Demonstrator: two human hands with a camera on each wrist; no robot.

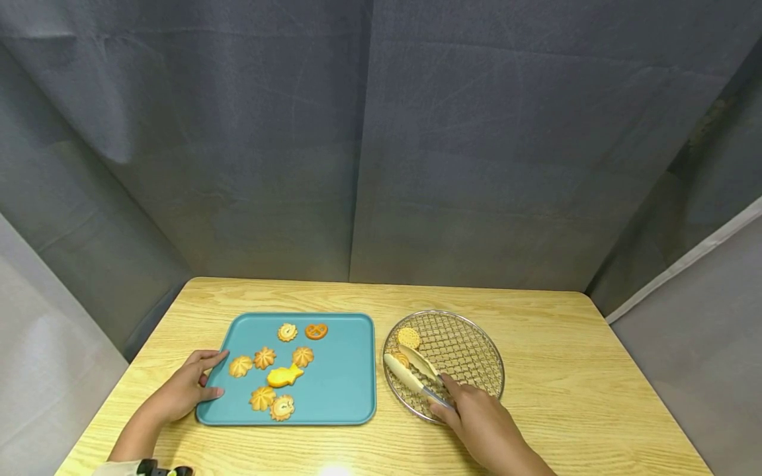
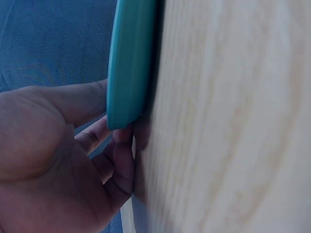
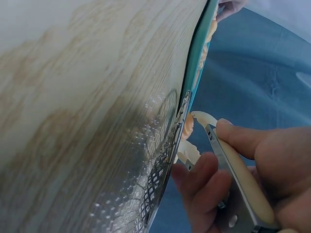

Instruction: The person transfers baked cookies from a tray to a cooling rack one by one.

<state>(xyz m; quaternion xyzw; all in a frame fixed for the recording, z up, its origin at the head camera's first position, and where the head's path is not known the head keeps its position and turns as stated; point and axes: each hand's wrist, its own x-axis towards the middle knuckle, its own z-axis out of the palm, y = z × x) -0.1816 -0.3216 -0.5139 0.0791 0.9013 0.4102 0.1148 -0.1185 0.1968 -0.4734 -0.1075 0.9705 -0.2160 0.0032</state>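
My left hand [image 1: 181,390] grips the left edge of a teal tray [image 1: 339,383], thumb on the rim and the other fingers curled at its underside in the left wrist view. On the tray lie a fish-shaped cookie [image 1: 284,376], a pretzel [image 1: 316,331] and several flower-shaped cookies [image 1: 264,357]. My right hand [image 1: 485,420] holds a pair of tongs [image 1: 406,375] with pale tips over the left part of a round wire rack [image 1: 464,350]. Between the tong tips sits a cookie [image 3: 187,127], partly hidden. A round, dimpled cookie [image 1: 408,338] rests on the rack just behind the tips.
Tray and rack stand side by side on a light wooden table [image 1: 571,370], a narrow gap between them. Dark grey curtains [image 1: 476,165] hang behind the table's back edge, with paler cloth [image 1: 702,344] at the sides.
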